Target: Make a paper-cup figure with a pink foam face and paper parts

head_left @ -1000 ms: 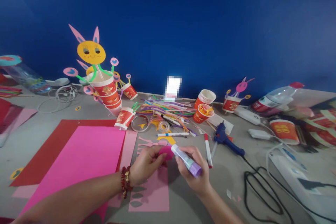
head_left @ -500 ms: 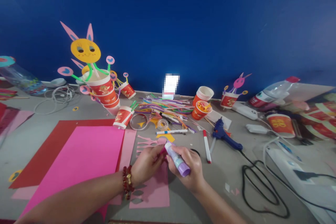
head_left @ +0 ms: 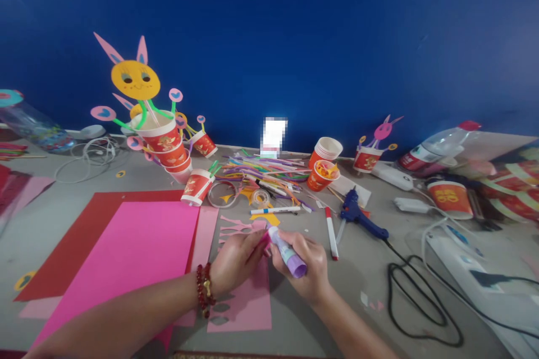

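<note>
My right hand is closed round a glue stick with a white-and-teal barrel and a purple end. The white end of the stick points up and left, meeting a small magenta paper piece. My left hand pinches that piece between thumb and fingers, which hide most of its shape. Beneath the hands lies a light pink paper sheet with leaf-shaped holes and strips cut from it. Left of them are a bright pink sheet and a red sheet, overlapping.
A blue glue gun with a black cord lies at right, beside a red-capped marker. Pipe cleaners are heaped at the back. Stacked decorated cups stand left, a white power strip right.
The glue stick and my right hand have shifted slightly to the right and tilted a little. My left hand stays nearly in place, still pinching the magenta paper.
</note>
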Available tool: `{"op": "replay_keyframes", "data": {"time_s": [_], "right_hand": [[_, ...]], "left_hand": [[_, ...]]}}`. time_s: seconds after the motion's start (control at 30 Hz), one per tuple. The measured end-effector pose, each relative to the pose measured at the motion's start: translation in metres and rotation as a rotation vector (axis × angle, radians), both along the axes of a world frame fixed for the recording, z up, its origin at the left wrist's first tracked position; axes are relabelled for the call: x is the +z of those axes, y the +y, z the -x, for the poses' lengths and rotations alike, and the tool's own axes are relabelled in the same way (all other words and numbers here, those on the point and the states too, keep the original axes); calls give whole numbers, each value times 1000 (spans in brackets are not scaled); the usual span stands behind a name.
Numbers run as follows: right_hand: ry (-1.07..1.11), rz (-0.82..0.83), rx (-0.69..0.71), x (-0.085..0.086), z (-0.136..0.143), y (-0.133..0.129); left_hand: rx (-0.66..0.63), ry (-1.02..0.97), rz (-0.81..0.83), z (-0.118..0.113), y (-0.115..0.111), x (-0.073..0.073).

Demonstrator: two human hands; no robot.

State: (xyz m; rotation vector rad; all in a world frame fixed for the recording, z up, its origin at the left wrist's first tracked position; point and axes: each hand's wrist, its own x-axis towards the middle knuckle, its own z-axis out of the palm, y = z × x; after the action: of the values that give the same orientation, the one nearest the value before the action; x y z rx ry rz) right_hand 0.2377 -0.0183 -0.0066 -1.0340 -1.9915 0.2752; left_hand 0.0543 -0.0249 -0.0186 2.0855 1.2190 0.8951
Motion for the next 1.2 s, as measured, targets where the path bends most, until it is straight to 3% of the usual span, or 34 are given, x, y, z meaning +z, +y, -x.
{"op": "replay_keyframes", "data": {"time_s": [0.27,0.43,0.57,0.73,0.9,1.07,1.2], "right_hand": [[-7,12,33,1,3,-1],[6,21,-40,2,1,0],[17,30,9,2,2,0],[29,48,-65,7,1,3],[46,-1,22,7,3,1],[16,20,-30,8,2,2],[18,-21,27,7,4,1]], "left_hand": [[6,11,3,-1,0,0],[-1,-9,-11,-2,-2,3],[13,7,-26,-2,-2,1],[-10,-32,-37,-2,-2,1],[13,-2,-7,-3,-2,1],[-6,-58,53,-2,-2,2],[30,-15,65,-2,-2,0]]}}
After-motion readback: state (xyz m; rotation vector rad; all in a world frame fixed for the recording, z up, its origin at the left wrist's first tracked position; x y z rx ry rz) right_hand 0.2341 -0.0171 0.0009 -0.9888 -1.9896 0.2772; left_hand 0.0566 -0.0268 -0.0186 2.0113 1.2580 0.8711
